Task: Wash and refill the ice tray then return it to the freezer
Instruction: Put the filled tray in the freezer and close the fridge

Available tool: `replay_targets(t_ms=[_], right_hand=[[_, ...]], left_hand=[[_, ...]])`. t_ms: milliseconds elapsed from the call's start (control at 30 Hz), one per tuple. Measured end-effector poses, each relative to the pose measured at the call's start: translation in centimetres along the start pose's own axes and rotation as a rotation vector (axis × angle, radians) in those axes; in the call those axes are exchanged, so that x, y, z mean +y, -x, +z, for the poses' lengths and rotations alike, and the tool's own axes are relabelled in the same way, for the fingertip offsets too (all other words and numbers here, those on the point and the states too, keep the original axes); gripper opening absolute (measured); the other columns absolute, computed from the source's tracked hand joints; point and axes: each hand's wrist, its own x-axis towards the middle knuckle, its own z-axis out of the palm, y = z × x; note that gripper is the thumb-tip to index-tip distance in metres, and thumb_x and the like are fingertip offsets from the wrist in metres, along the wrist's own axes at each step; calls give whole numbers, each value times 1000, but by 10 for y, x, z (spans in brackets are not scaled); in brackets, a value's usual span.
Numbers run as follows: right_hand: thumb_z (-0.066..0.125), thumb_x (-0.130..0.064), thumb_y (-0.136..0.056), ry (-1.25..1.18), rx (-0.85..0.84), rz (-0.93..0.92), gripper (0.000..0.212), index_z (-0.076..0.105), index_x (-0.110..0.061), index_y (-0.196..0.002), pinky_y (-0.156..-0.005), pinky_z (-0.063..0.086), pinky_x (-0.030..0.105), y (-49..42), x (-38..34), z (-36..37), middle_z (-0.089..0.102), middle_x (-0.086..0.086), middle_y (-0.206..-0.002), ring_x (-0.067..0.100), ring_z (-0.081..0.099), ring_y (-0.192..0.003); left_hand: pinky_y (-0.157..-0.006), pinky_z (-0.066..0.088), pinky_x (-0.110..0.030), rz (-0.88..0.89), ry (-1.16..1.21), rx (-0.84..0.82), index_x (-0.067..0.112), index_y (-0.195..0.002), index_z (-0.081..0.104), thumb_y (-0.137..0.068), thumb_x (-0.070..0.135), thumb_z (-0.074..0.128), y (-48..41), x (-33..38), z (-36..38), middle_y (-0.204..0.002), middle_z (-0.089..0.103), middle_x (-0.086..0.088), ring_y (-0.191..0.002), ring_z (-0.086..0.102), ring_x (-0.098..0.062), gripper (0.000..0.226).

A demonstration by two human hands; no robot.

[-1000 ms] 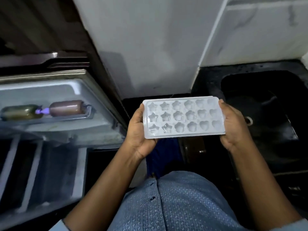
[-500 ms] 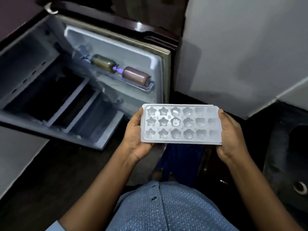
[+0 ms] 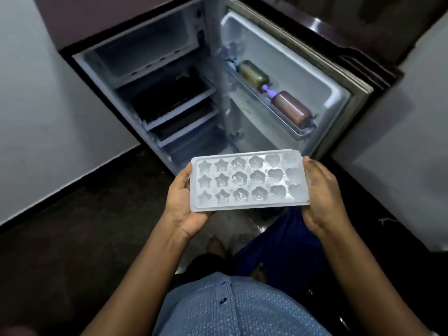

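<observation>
The left hand (image 3: 184, 202) and right hand (image 3: 322, 197) grip the ice tray (image 3: 249, 181) by its short ends, level between them. This is likely the return step: the tray must go flat into the freezer compartment (image 3: 145, 52) beyond the hands.

Home kitchen: open fridge (image 3: 194, 93).

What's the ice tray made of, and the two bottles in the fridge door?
The ice tray: probably thin moulded plastic, whitish, semi-glossy; highlights glint in its shaped cavities. The green bottle and brown bottle: likely clear plastic, since contents show through; glass is possible.
</observation>
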Motion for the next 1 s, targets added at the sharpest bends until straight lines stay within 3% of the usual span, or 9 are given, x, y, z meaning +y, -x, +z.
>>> replay_targets(t_ms=[100,300,433,600,733,833,867,933,1000], right_hand=[[58,-21,-105,8,-64,6,18,65,-8,-117,-68,60,34,-9,1,34,75,9,-93,21,73,-79],[58,-8,-103,59,-200,43,18,66,-20,-92,-60,60,27,-31,-6,102,77,-4,-79,12,73,-70],[59,-10,-102,111,-247,38,17,70,-20,-96,-59,57,26,-48,-16,143,78,-1,-85,15,74,-73],[62,-9,-100,94,-220,37,13,68,-20,-97,-52,53,22,-75,-21,186,78,-2,-82,13,73,-67],[61,-7,-99,106,-200,23,10,64,-16,-100,-55,55,25,-100,-20,218,78,0,-81,16,72,-68],[60,-3,-98,95,-215,7,14,66,-12,-106,-56,56,25,-118,-23,244,78,3,-84,18,73,-70],[60,-1,-97,103,-217,-7,16,68,-11,-108,-58,57,26,-124,-24,251,78,4,-86,19,73,-73],[58,2,-96,125,-219,-35,21,70,-10,-109,-64,59,27,-139,-27,266,79,3,-89,20,74,-79],[57,3,-96,156,-234,-54,24,71,-10,-111,-66,60,28,-154,-30,282,80,4,-93,19,75,-81]], left_hand=[[-99,54,-58,66,37,65,11,-140,65,-108,50,39,-1,19,-17,-137,70,-17,-123,69,-39,57],[-104,53,-59,184,97,134,9,-143,63,-107,44,42,-9,70,-40,-137,70,-18,-129,65,-41,55],[-90,60,-51,211,134,156,8,-139,66,-106,39,39,-17,104,-48,-133,72,-18,-119,71,-39,52],[-107,51,-59,211,167,172,4,-135,67,-105,32,36,-39,139,-58,-132,72,-21,-115,73,-40,51],[-86,63,-54,192,156,231,5,-131,69,-104,33,37,-59,172,-57,-127,74,-21,-108,76,-39,51],[-111,50,-58,181,120,311,7,-132,70,-103,34,40,-74,198,-55,-126,75,-19,-118,70,-40,50],[-107,53,-57,175,116,344,8,-130,71,-103,33,41,-79,207,-52,-123,76,-19,-115,71,-40,47],[-77,64,-48,157,126,385,7,-126,71,-104,29,44,-87,226,-48,-119,78,-19,-104,73,-39,42],[-54,61,-38,156,137,421,6,-119,71,-103,24,47,-99,242,-46,-107,80,-17,-94,74,-36,34]])
